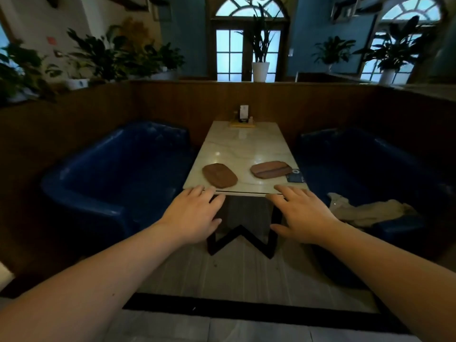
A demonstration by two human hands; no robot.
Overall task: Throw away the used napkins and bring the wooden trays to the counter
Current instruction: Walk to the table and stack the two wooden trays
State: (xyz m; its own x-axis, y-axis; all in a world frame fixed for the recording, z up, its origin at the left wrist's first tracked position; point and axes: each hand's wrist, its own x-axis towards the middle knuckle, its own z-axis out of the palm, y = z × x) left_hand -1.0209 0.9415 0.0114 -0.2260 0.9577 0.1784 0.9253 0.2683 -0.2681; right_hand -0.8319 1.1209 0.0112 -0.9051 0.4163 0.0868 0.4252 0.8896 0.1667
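A pale marble-look table (243,149) with a glossy top runs away between two blue padded sofas. Near its front edge lie two flat wooden trays with rounded corners: the left tray (219,175), plain brown, and the right tray (271,169), striped with a darker band. A small blue card (295,177) touches the right tray at the table's right edge. Both hands reach toward the near edge, palms down, fingers spread, holding nothing; the left hand (195,214) and right hand (304,213) leave a gap between them. Crumpled whitish cloth or paper (367,211) rests on the right sofa (365,169). A dark zigzag table leg (240,239) stands on grey floor.
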